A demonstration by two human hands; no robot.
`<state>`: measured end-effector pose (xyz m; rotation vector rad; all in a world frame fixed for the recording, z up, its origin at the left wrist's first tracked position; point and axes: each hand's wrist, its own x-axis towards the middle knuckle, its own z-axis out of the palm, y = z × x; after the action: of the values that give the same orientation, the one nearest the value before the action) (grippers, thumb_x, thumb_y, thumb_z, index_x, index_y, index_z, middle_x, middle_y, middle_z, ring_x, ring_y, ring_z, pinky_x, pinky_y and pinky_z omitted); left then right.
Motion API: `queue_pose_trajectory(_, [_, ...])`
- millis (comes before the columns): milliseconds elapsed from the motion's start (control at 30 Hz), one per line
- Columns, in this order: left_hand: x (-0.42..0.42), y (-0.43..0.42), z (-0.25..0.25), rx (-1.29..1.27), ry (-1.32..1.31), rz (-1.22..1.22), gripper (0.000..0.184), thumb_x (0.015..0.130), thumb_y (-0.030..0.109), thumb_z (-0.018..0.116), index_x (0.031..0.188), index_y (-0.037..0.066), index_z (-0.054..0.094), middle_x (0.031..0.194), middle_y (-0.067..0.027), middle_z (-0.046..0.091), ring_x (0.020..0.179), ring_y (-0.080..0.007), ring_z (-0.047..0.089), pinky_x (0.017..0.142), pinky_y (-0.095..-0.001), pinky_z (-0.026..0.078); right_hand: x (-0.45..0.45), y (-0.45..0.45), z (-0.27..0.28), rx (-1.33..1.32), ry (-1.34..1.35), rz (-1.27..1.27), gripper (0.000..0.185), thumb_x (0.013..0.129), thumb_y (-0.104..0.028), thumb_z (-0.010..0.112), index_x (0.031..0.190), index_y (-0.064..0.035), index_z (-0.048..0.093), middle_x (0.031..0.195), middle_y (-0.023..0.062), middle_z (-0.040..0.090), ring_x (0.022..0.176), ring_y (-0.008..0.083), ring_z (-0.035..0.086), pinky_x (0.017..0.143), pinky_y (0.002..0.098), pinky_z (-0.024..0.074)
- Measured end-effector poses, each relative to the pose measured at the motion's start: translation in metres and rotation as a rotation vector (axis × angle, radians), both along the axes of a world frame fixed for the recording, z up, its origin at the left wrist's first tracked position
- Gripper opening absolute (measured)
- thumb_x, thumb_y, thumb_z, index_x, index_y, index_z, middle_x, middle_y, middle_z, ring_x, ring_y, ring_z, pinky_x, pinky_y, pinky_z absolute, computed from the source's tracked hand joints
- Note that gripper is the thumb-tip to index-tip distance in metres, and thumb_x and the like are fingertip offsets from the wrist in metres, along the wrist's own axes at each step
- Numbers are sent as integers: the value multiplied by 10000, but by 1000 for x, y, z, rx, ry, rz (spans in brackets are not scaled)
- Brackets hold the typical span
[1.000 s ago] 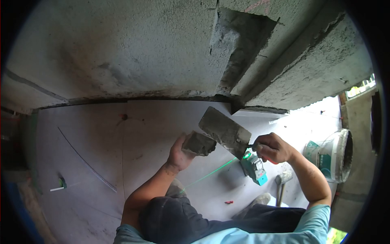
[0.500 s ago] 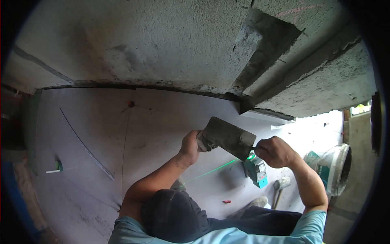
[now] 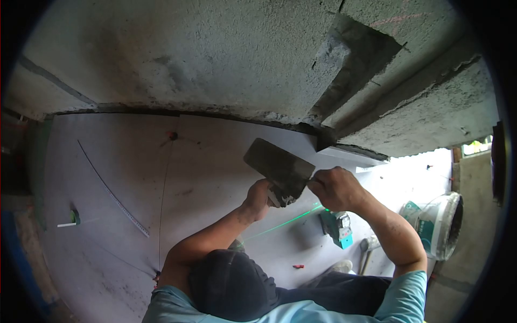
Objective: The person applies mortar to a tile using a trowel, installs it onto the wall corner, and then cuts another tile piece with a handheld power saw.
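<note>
Now the right hand point(image 3: 336, 188), elbow bent, is wrapped round the handle of a trowel point(image 3: 280, 164) whose blade points to ten o'clock; at nine o'clock from that hand, the left hand point(image 3: 258, 199) clasps a grey block point(image 3: 277, 198), partly hidden by the blade.

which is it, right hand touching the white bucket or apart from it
Apart: the head view shows pale floor between the right hand and the white bucket.

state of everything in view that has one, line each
trowel: held in right hand, blade dirty
grey chunk: held in left hand, partly hidden by trowel
laser level: on, green line showing
bucket: mouth open
mallet: unheld
</note>
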<state>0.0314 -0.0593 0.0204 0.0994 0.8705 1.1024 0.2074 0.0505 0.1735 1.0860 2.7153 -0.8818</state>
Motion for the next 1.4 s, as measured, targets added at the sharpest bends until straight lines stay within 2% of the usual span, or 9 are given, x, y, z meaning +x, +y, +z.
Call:
queue_pose_trajectory(133, [6,-1,5,-13,33,-50,327,958,300,463,1095,43,611,992,-66,662,904,-181,656,782,-362,526,-25,0,-12,76,39,-71,227,872,-197,602,757,-5,641,700,217,632,687,434,622,645,485,501])
queue_pose_trajectory(233, [12,-3,-10,36,93,-105,352,975,311,454,1150,42,600,1114,-88,634,1015,-229,608,864,-424,487,-37,5,-6,113,89,-189,225,877,-216,595,800,-11,649,731,221,645,709,428,633,666,482,511])
queue_pose_trajectory(300, [15,-5,-11,6,23,-107,334,978,309,442,1091,51,622,1030,-77,660,940,-200,643,817,-379,520,-33,10,1,111,219,-210,251,888,-256,575,845,-25,663,783,222,669,744,411,655,704,478,526])
queue_pose_trajectory(433, [9,-2,-14,47,-4,-87,325,983,304,429,1071,66,632,988,-66,672,915,-186,661,806,-357,536,7,12,35,92,333,-151,192,866,-189,599,784,-18,630,690,205,627,649,403,633,614,469,504])
queue_pose_trajectory(833, [10,14,-5,287,593,130,405,1001,252,356,1049,-45,627,944,-106,668,836,-151,610,784,-315,493,106,-6,-7,134,98,-103,157,815,-134,593,697,-33,574,637,154,583,582,376,601,540,445,493])
queue_pose_trajectory(967, [13,15,-3,318,579,128,395,996,225,346,1058,-50,624,949,-110,666,841,-161,610,796,-317,492,103,-9,-8,224,40,-15,109,782,-139,628,719,-53,607,685,96,599,552,311,614,520,404,515])
queue_pose_trajectory(1067, [13,15,3,298,550,127,394,996,224,348,1065,-50,623,959,-112,664,853,-164,610,808,-323,491,97,-10,-4,212,119,-29,180,801,-131,655,691,-33,551,616,155,571,549,378,582,502,422,465])
queue_pose_trajectory(1267, [12,15,-7,327,620,118,420,1005,269,350,1083,-45,619,998,-109,650,891,-166,602,830,-323,484,95,-12,-6,218,104,-48,168,796,-119,659,696,-32,555,624,150,579,554,367,595,503,418,472])
queue_pose_trajectory(1400, [13,13,-2,273,570,118,454,1015,326,357,1091,-40,614,1008,-102,643,898,-159,595,828,-318,480,96,-14,-16,256,74,-38,122,774,-154,655,714,-59,607,696,74,602,546,283,620,493,387,516])
